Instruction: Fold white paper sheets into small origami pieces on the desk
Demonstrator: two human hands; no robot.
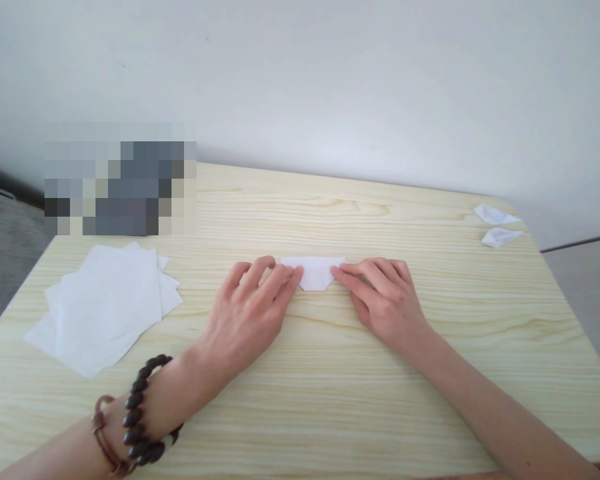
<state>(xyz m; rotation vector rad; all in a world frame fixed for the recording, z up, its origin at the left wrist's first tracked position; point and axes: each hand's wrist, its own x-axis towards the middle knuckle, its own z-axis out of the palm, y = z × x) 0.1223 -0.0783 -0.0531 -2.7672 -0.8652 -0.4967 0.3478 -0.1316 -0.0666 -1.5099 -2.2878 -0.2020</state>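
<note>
1. A small, partly folded white paper piece (316, 272) is seen lying flat on the wooden table (330, 373), near the middle of the top, between the two hands.
2. The left hand (247, 310) is laid palm-down, its fingers (286, 279) held close together and slightly curled, the tips pressed onto the left end of the piece. Nothing is gripped; the paper is only pinned.
3. The right hand (383, 300) is placed likewise, fingers (347, 275) together and extended, the tips resting on the right end. Whether an edge is pinched beneath them cannot be told.
4. Risk, judged: the table surface appears smooth, so uneven pressure from one side could let the piece slide and the crease run crooked.
5. Risk, judged: the piece is small against the fingertips; a layer could be caught under a finger and an unwanted fold set in.
6. Risk, judged: thin paper pulled apart from both ends could tear along an existing crease.
7. A loose stack of white sheets (105, 303) is noted well to the left, fanned and untidy; a sweep of the left forearm, which bears a beaded bracelet (143, 417), could scatter it.
8. Two small folded paper shapes (497, 225) are noted at the far right corner, close to the table edge; a knock to the table could send them off.
9. A blurred-out area is present at the far left of the table; its contents cannot be identified.
</note>
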